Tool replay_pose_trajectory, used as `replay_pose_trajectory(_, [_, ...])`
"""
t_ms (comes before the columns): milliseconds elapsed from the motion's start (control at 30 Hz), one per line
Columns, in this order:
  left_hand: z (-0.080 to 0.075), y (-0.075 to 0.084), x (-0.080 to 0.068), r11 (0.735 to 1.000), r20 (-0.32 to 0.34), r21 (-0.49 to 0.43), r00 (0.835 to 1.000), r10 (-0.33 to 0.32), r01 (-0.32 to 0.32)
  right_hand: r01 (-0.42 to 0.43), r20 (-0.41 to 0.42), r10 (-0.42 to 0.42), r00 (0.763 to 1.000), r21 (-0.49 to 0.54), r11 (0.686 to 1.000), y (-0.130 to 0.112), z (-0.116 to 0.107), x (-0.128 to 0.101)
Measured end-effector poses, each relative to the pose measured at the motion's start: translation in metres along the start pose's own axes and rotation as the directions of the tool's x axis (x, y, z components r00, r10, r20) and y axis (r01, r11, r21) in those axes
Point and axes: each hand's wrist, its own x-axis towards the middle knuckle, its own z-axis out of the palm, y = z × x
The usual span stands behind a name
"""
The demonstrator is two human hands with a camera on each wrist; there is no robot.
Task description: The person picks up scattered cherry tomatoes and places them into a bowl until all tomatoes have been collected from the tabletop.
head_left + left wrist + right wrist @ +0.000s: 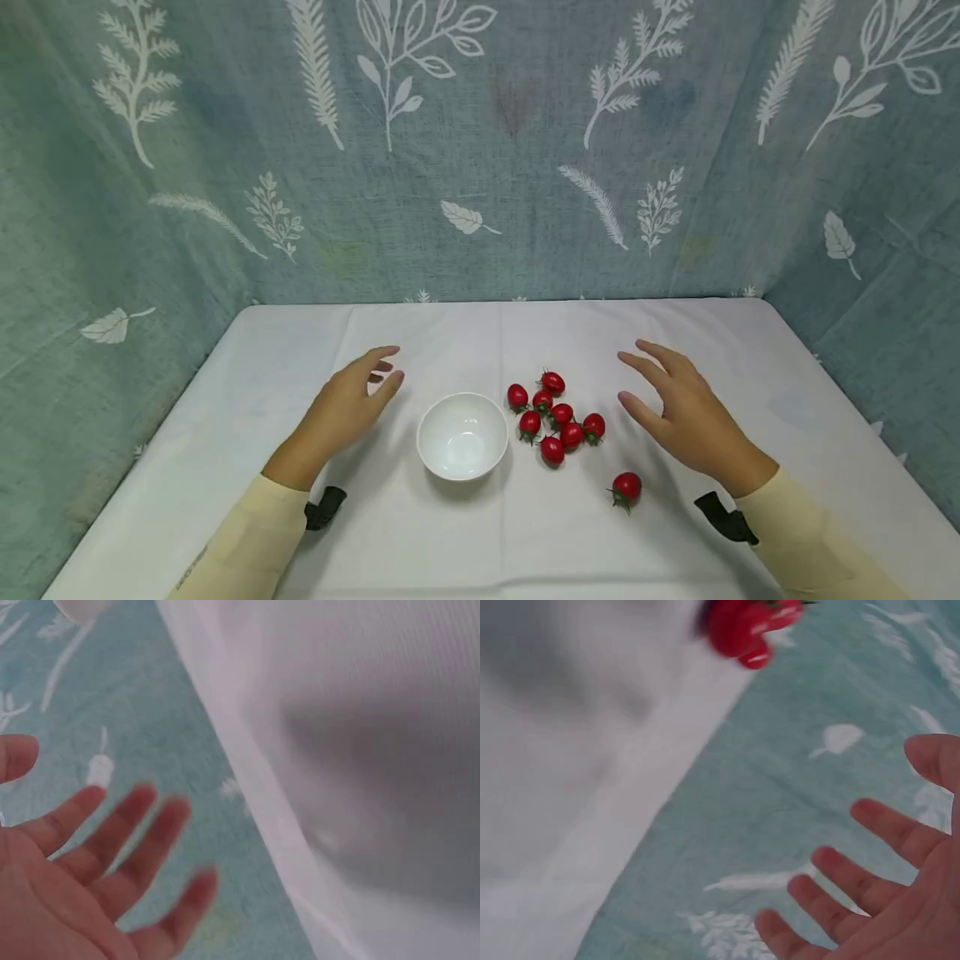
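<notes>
My left hand hovers over the table to the left of a white bowl, fingers spread and loose, holding nothing. The inside of the bowl shows bare white. Right of the bowl lies a loose cluster of several cherry tomatoes, red with green stems. A single cherry tomato sits apart, nearer the front. My right hand is held to the right of the cluster, its fingers spread and nothing between them. In the right wrist view, some tomatoes appear at the top edge, beyond the open palm.
A white cloth covers the table. Behind and at both sides hangs a blue-green curtain with white leaf prints. Black bands show at the cuffs of the cream sleeves.
</notes>
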Motion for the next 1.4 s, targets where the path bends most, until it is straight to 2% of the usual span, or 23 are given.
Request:
replay_pose_trajectory(133, [0.005,0.002,-0.006,0.986,0.122,-0.167,0.992,0.034,-0.013,0.003,0.039,-0.008,0.999,0.115,0.993,-0.012,0.001,-0.008])
replay_pose_trajectory(200, [0.007,0.000,-0.008,0.973,0.202,-0.230,0.977,0.063,-0.015,0.006,0.093,-0.019,0.996,0.147,0.989,-0.014,0.000,-0.012])
replay_pose_trajectory(267, [0.010,-0.004,-0.010,0.956,0.281,-0.292,0.954,0.108,-0.023,0.007,0.174,-0.037,0.984,0.166,0.986,-0.016,-0.001,-0.015])
replay_pose_trajectory(333, [0.011,-0.007,-0.012,0.943,0.343,-0.333,0.928,0.143,-0.022,-0.001,0.263,-0.049,0.964,0.188,0.982,-0.015,-0.001,-0.016])
replay_pose_trajectory(433, [0.012,-0.011,-0.012,0.920,0.394,-0.389,0.896,0.202,-0.036,-0.027,0.377,-0.063,0.924,0.231,0.973,-0.010,0.000,-0.015])
replay_pose_trajectory(600, [0.014,-0.014,-0.011,0.893,0.437,-0.449,0.866,0.244,-0.025,-0.035,0.476,-0.127,0.870,0.317,0.948,0.001,0.005,-0.016])
replay_pose_trajectory(733, [0.017,-0.015,-0.010,0.871,0.460,-0.492,0.847,0.266,-0.006,-0.100,0.558,-0.114,0.822,0.339,0.935,0.006,0.007,-0.018])
replay_pose_trajectory(800, [0.018,-0.016,-0.011,0.864,0.461,-0.504,0.843,0.275,-0.006,-0.131,0.589,-0.108,0.801,0.348,0.928,0.007,0.008,-0.018])
replay_pose_trajectory(900, [0.018,-0.019,-0.012,0.859,0.464,-0.512,0.842,0.275,0.002,-0.139,0.609,-0.128,0.783,0.371,0.918,0.009,0.010,-0.018])
replay_pose_trajectory(1033, [0.020,-0.022,-0.011,0.854,0.463,-0.520,0.842,0.278,0.004,-0.115,0.612,-0.168,0.772,0.395,0.911,0.012,0.013,-0.019])
replay_pose_trajectory(1233, [0.021,-0.025,-0.011,0.850,0.458,-0.527,0.841,0.286,-0.002,-0.124,0.631,-0.190,0.752,0.418,0.900,0.013,0.017,-0.018])
replay_pose_trajectory(1400, [0.020,-0.024,-0.011,0.856,0.466,-0.517,0.838,0.285,-0.004,-0.129,0.634,-0.182,0.751,0.411,0.902,0.013,0.018,-0.018])
